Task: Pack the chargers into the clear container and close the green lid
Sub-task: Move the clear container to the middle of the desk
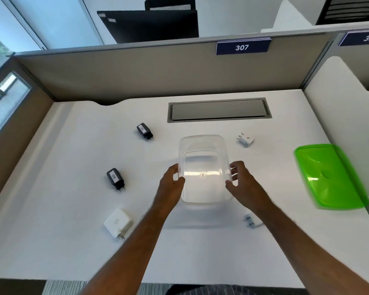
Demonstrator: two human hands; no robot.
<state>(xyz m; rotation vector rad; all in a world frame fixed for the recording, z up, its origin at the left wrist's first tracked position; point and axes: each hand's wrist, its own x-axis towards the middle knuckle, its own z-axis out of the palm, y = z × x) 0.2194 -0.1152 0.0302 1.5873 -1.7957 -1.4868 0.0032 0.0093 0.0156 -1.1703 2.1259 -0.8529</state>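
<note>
Clear container (203,169) | empty, likely light, stiff, slippery | left hand (172,184) and right hand (242,179) fingers curled on opposite walls | chargers loose on surface (73,167)

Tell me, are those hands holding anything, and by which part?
Yes: the clear container. The left hand grips its left wall and the right hand its right wall, near the rim. It looks empty.
</note>
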